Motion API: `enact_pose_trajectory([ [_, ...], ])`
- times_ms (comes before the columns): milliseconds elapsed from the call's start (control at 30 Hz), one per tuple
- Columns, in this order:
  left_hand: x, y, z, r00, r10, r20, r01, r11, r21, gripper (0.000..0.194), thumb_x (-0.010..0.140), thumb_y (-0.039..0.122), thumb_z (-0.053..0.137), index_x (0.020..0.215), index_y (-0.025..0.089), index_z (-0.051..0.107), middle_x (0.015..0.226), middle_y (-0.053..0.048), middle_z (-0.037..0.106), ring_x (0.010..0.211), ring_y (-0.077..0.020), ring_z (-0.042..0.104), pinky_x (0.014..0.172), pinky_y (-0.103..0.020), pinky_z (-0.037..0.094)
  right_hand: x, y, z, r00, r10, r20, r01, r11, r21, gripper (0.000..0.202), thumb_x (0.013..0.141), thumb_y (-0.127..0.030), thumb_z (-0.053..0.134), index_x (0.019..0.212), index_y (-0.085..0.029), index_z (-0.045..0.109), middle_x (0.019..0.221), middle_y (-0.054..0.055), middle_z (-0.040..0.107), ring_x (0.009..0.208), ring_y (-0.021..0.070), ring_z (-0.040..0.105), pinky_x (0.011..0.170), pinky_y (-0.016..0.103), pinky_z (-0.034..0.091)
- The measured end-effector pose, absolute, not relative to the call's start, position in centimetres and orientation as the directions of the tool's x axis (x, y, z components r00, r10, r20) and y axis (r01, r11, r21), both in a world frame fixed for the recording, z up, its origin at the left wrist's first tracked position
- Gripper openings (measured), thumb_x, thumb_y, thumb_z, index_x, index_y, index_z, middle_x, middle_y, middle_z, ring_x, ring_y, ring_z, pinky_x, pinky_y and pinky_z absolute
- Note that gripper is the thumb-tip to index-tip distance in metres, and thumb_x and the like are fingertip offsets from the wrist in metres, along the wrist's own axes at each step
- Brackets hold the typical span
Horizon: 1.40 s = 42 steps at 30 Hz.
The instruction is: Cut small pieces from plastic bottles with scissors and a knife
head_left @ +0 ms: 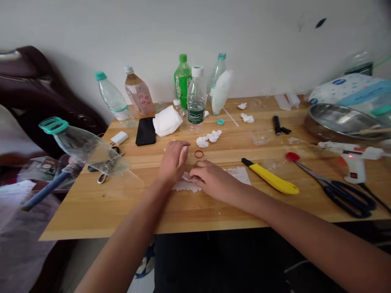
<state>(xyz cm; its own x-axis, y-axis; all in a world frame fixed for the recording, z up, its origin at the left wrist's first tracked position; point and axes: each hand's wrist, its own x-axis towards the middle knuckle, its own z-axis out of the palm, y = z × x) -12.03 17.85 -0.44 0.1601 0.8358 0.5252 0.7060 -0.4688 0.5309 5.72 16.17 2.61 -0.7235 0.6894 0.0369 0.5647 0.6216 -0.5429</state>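
Observation:
A torn-edged white paper lies flat on the wooden table near its front middle. My left hand rests at the paper's left part, fingers close together and pointing right; whether it holds anything is hidden. My right hand has its fingertips pinched on the white paper, just right of the left hand. Just beyond the hands lies a small red ring. A yellow cutter sits to the right of the paper. Crumpled white tissue is behind the ring.
Several bottles, including a Cestbon bottle, stand along the back. A cut bottle lies at left, near a black phone. Scissors, a glue gun with a red light and a metal pan are at right.

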Motion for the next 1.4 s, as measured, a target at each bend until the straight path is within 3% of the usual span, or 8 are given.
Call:
enact_pose_trajectory([
  [200,-10.8,17.8,-1.3,0.288,0.840,0.460,0.769,-0.489,0.411,0.043,0.100,0.047,0.040,0.112,0.012,0.062,0.121,-0.018,0.062,0.123,-0.0323,0.048,0.110,-0.050,0.033,6.7,15.3,2.5,-0.730,0.682,0.053,0.552,0.633,-0.543,0.025,0.096,-0.010,0.050,0.100,-0.017,0.074,0.100,0.008,0.068,0.101,0.0205,0.060,0.091,0.034,0.047],
  [367,-10.5,17.7,-1.6,0.266,0.844,0.466,0.779,-0.473,0.412,0.040,0.099,0.042,0.045,0.118,0.010,0.061,0.133,-0.022,0.057,0.133,-0.0359,0.041,0.113,-0.055,0.028,8.4,13.8,3.4,-0.699,0.708,0.101,0.561,0.631,-0.535,0.021,0.097,-0.013,0.052,0.103,-0.014,0.072,0.101,0.010,0.066,0.106,0.0240,0.056,0.098,0.041,0.045],
  [500,-11.4,18.1,-1.4,0.173,0.842,0.510,0.745,-0.451,0.492,0.034,0.100,0.042,0.043,0.110,0.019,0.065,0.118,-0.012,0.066,0.118,-0.0270,0.054,0.107,-0.046,0.038,10.6,10.7,4.7,-0.647,0.735,0.201,0.514,0.616,-0.597,0.020,0.098,-0.015,0.051,0.109,-0.017,0.068,0.106,0.008,0.065,0.107,0.0223,0.056,0.097,0.039,0.046],
  [767,-13.9,19.1,1.1,-0.205,0.845,0.494,0.639,-0.267,0.721,0.054,0.103,0.046,0.013,0.110,0.018,0.058,0.086,-0.007,0.067,0.078,-0.0165,0.066,0.065,-0.027,0.051,14.2,4.7,5.5,-0.445,0.825,0.348,0.360,0.521,-0.774,0.019,0.100,-0.018,0.050,0.109,-0.027,0.064,0.100,-0.001,0.065,0.096,0.0115,0.060,0.085,0.023,0.049],
  [867,-14.3,17.9,3.1,-0.203,0.872,0.445,0.672,-0.207,0.711,0.044,0.102,0.041,0.024,0.108,0.017,0.060,0.087,-0.007,0.069,0.074,-0.0162,0.065,0.064,-0.027,0.050,14.7,4.4,5.1,-0.417,0.841,0.345,0.384,0.507,-0.772,0.019,0.099,-0.019,0.051,0.111,-0.028,0.063,0.100,-0.001,0.066,0.093,0.0115,0.061,0.085,0.024,0.049],
  [1000,-14.1,13.9,4.6,-0.091,0.930,0.356,0.764,-0.164,0.624,0.020,0.093,0.030,0.052,0.101,0.021,0.068,0.093,-0.005,0.073,0.083,-0.0187,0.067,0.077,-0.031,0.051,14.3,5.7,4.1,-0.430,0.807,0.405,0.456,0.581,-0.674,0.019,0.100,-0.015,0.049,0.112,-0.021,0.062,0.101,0.003,0.066,0.098,0.0162,0.060,0.088,0.030,0.050],
  [1200,-14.6,8.2,3.0,0.040,0.955,0.293,0.835,-0.193,0.515,0.020,0.096,0.027,0.049,0.099,0.019,0.067,0.099,-0.008,0.071,0.093,-0.0219,0.067,0.085,-0.037,0.054,10.4,10.9,2.6,-0.718,0.605,0.342,0.559,0.796,-0.234,0.015,0.095,-0.011,0.053,0.098,-0.014,0.067,0.099,0.010,0.063,0.099,0.0246,0.055,0.088,0.039,0.049],
  [1400,-15.4,6.9,1.4,0.192,0.936,0.295,0.836,-0.314,0.450,0.026,0.100,0.026,0.044,0.114,0.021,0.066,0.122,-0.009,0.067,0.117,-0.0221,0.061,0.103,-0.041,0.049,7.4,14.6,2.1,-0.807,0.518,0.284,0.496,0.855,-0.150,0.014,0.091,-0.007,0.057,0.088,-0.016,0.067,0.098,0.011,0.062,0.101,0.0270,0.054,0.082,0.038,0.047],
])
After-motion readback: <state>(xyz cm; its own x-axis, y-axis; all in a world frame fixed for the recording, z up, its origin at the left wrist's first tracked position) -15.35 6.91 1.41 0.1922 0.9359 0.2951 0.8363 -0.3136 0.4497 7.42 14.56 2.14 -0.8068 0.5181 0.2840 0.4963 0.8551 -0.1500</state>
